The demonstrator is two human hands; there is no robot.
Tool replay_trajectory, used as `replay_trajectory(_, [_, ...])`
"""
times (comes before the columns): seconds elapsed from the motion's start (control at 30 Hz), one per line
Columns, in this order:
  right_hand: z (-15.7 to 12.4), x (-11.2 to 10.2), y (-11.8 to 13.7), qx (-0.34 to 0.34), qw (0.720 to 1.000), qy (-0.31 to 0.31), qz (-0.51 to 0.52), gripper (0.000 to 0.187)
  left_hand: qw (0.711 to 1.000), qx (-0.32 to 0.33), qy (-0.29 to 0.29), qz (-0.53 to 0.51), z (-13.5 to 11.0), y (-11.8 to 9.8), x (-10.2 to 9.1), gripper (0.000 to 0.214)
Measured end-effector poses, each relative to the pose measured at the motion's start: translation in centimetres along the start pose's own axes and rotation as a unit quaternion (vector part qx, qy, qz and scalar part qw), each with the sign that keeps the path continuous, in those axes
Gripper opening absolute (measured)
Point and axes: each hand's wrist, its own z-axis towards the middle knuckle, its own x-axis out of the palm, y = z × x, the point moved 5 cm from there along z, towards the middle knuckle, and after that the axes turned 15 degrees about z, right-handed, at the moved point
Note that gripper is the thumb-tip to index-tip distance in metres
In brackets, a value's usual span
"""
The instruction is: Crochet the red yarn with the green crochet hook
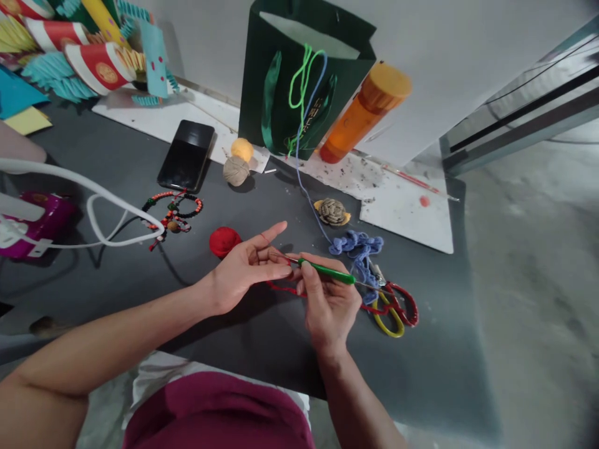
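Note:
My right hand (330,302) is closed around a crochet hook with a green handle (330,271), held like a pen, its tip pointing left. My left hand (243,268) pinches red yarn (281,287) at the hook's tip, with the index finger stretched out and a strand running over it. The small stitches between the fingertips are mostly hidden. Just behind my left hand lies a red yarn ball (224,241). A red strand also runs under my right hand toward scissors (397,308) with red and yellow handles. Blue crocheted work (358,246) lies beside them.
At the back stand a dark green paper bag (304,81) and an orange bottle (365,112). A black phone (186,156), beaded bracelets (173,209), two small yarn balls (236,170) and a crocheted flower (332,212) lie across the table. White cables (93,181) loop at the left.

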Motion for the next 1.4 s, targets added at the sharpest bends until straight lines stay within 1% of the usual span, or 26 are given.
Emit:
replay_trajectory(0.07, [0.0, 0.0, -0.1, -0.001, 1.000, -0.004, 0.009, 0.012, 1.000, 0.006, 0.002, 0.000, 0.0, -0.1, 0.1, 0.092])
replay_trajectory(0.1, [0.0, 0.0, -0.1, -0.012, 1.000, -0.004, 0.000, 0.011, 1.000, 0.010, 0.003, -0.001, 0.0, -0.1, 0.1, 0.093])
replay_trajectory(0.17, [-0.2, 0.1, 0.1, -0.055, 0.998, -0.001, -0.032, 0.010, 1.000, 0.017, 0.002, -0.002, 0.0, -0.2, 0.2, 0.094])
replay_trajectory(0.23, [-0.4, 0.3, 0.3, -0.106, 0.993, 0.009, -0.056, 0.013, 1.000, 0.023, -0.003, 0.001, 0.0, -0.3, 0.2, 0.094])
replay_trajectory(0.3, [-0.6, 0.5, 0.6, -0.132, 0.989, 0.012, -0.059, 0.017, 1.000, 0.029, -0.005, 0.004, 0.1, -0.3, 0.1, 0.094])
replay_trajectory(0.37, [-0.6, 0.4, 0.6, -0.120, 0.992, 0.003, -0.046, 0.017, 0.999, 0.035, -0.003, 0.006, 0.1, -0.3, 0.2, 0.094])
replay_trajectory(0.5, [-0.2, 0.2, 0.2, -0.041, 0.999, -0.015, 0.032, 0.009, 0.999, 0.037, -0.010, 0.016, 0.0, -0.3, 0.1, 0.091])
replay_trajectory(0.6, [0.2, 0.2, -0.1, 0.002, 0.995, -0.017, 0.097, 0.009, 0.999, 0.041, -0.013, 0.030, -0.1, -0.5, 0.1, 0.087])
replay_trajectory(0.7, [0.4, 0.2, -0.3, 0.021, 0.990, -0.012, 0.141, 0.010, 0.998, 0.046, -0.013, 0.036, 0.0, -0.5, 0.0, 0.088])
replay_trajectory(0.8, [0.6, 0.3, -0.3, 0.036, 0.986, 0.009, 0.162, 0.012, 0.998, 0.047, -0.011, 0.046, 0.0, -0.7, 0.0, 0.092])
replay_trajectory(0.97, [0.9, 0.0, 0.1, 0.027, 0.985, 0.027, 0.168, 0.011, 0.996, 0.054, -0.014, 0.072, -0.2, -1.1, 0.1, 0.091])
replay_trajectory(1.17, [1.1, -0.4, 0.4, 0.009, 0.993, 0.032, 0.111, 0.013, 0.994, 0.067, -0.010, 0.081, -0.3, -1.4, 0.2, 0.087])
replay_trajectory(1.4, [1.1, -0.3, 0.8, -0.015, 0.993, 0.035, 0.112, 0.008, 0.994, 0.070, -0.008, 0.086, -0.2, -1.2, 0.2, 0.086])
